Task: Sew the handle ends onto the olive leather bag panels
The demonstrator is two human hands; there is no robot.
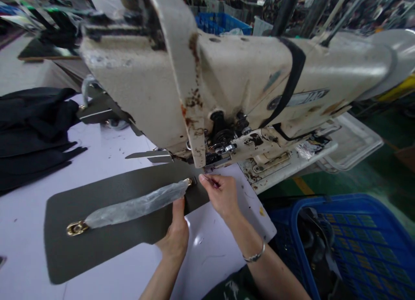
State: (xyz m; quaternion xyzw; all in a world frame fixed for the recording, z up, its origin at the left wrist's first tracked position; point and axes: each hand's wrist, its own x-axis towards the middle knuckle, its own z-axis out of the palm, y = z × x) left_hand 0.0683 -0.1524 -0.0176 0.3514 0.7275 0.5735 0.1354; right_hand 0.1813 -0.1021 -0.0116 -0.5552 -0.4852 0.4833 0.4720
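Observation:
A dark olive leather panel (106, 205) lies flat on the white table top (207, 265), its narrow end running under the sewing machine's presser foot (207, 161). On the panel rests a strap wrapped in clear plastic (136, 205), with a gold metal fitting (77, 228) at its near end and another (187, 182) at its far end. My left hand (177, 231) grips the panel's edge from below, thumb on top. My right hand (220, 196) pinches something thin and dark (210, 181) right next to the needle area, too small to name.
A cream industrial sewing machine head (236, 75), worn and rust-stained, fills the upper middle. A pile of black fabric (32, 135) lies at the left of the table. A blue plastic crate (343, 248) holding dark items stands at the lower right on a green floor, and another blue crate (223, 23) stands behind the machine.

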